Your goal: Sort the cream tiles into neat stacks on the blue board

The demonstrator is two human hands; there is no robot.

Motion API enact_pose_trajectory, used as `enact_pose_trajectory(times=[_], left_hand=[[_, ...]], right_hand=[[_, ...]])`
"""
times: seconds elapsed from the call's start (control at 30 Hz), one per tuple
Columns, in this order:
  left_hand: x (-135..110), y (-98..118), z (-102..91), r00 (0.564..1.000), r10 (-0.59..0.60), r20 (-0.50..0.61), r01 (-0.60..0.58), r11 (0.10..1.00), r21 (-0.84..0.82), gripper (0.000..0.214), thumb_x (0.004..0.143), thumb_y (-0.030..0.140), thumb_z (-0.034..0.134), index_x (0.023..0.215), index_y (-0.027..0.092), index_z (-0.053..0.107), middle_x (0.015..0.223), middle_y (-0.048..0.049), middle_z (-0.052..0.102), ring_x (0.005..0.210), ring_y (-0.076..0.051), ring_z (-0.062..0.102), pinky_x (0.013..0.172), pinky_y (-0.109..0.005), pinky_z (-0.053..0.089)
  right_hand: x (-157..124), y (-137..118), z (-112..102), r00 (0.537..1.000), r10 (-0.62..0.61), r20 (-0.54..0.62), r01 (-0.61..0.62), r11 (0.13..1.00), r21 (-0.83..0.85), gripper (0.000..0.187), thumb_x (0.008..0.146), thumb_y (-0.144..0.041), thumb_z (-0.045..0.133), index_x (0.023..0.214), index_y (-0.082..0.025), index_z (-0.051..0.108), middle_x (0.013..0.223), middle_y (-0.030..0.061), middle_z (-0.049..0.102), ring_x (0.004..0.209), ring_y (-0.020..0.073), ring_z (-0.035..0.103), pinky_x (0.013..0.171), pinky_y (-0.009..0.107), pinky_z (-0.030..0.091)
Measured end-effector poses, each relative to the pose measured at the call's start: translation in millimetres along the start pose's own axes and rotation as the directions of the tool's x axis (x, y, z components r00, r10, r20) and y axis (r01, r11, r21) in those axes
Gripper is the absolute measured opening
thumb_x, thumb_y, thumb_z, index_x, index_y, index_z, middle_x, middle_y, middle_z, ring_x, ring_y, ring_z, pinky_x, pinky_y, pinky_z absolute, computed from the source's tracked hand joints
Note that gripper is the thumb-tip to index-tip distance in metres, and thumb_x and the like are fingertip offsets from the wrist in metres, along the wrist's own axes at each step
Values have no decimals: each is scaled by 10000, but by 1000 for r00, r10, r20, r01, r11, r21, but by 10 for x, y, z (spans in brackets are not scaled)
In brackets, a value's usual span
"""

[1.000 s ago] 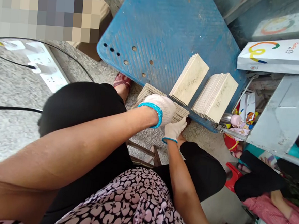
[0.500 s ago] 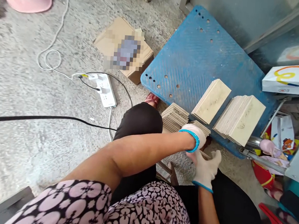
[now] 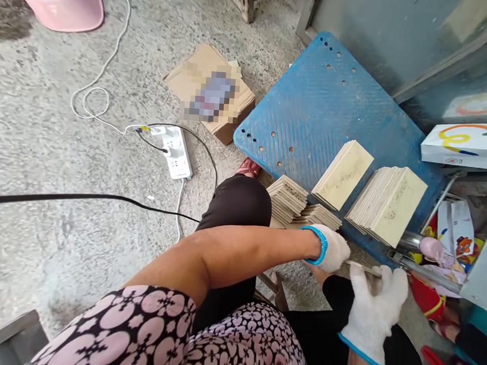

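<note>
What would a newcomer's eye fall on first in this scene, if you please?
Most likely the two white-gloved hands low in the middle: the left hand and the right hand hold a thin tile edge-on between them. Just above them, stacks of beige tiles lie on a big blue board. To the left, a white power strip with its cables lies on the concrete floor.

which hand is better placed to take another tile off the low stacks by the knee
Left, probably. The left gloved hand hangs right beside the low stacks of beige rectangular tiles. The right gloved hand sits farther back over the lap, with a thin tile at its fingers.
</note>
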State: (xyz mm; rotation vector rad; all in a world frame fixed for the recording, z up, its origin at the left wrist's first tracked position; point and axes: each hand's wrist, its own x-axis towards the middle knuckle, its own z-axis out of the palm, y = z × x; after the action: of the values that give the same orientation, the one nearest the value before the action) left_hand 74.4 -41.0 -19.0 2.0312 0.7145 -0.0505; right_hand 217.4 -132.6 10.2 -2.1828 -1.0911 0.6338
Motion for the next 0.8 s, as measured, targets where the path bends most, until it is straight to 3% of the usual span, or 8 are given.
enact_pose_trajectory(times=[0.1,0.2,0.3,0.43,0.53,0.67,0.8], left_hand=[[-48,-30,-145,997,-80,-5,80,996,-31,337,830,290,543,962,62,754,860,-210,720,851,-334,700,696,-401,550],[-133,-64,-322,988,-152,-12,149,981,-127,396,848,373,503,1005,104,749,904,-178,731,884,-300,699,714,-349,535],[-232,-100,-474,974,-222,-43,207,951,-231,432,840,431,498,1046,136,736,932,-148,735,855,-268,696,659,-304,509],[-314,-159,-586,939,-335,-76,291,895,-339,485,869,480,452,1042,121,728,918,-148,725,773,-241,682,568,-277,462],[-337,-199,-625,915,-389,-106,327,870,-369,505,874,498,434,1009,114,733,877,-144,718,723,-220,664,555,-273,443],[-349,-222,-651,888,-448,-102,372,832,-410,495,845,515,457,1003,130,727,840,-123,712,683,-208,650,569,-280,452],[-335,-229,-640,872,-476,-114,403,830,-386,567,859,607,407,993,152,717,883,-126,716,729,-221,663,609,-296,482]], right_hand=[[7,60,79,999,32,31,-34,995,91,938,687,-473,764,1466,-184,329,1468,188,427,1311,316,500,1048,507,459],[-13,180,244,978,84,190,-106,988,111,910,659,-467,755,1432,-187,364,1401,166,503,1289,322,522,1041,503,464],[-57,256,432,951,107,290,-122,992,35,1029,575,-453,791,1463,-187,343,1431,157,493,1327,344,487,1089,512,417],[-92,220,569,953,143,265,-96,978,-183,1229,520,-467,838,1551,-237,208,1521,135,407,1343,359,474,1121,512,386],[-77,156,620,959,105,265,-45,974,-221,1260,521,-517,834,1564,-235,185,1554,129,353,1377,355,437,1123,487,395],[-43,89,718,957,50,287,-5,988,-155,1211,531,-497,837,1547,-218,239,1538,136,375,1364,332,457,1105,456,421],[73,76,823,946,-21,324,4,999,52,1055,571,-431,817,1486,-197,346,1419,133,524,1255,299,560,1028,445,488]])
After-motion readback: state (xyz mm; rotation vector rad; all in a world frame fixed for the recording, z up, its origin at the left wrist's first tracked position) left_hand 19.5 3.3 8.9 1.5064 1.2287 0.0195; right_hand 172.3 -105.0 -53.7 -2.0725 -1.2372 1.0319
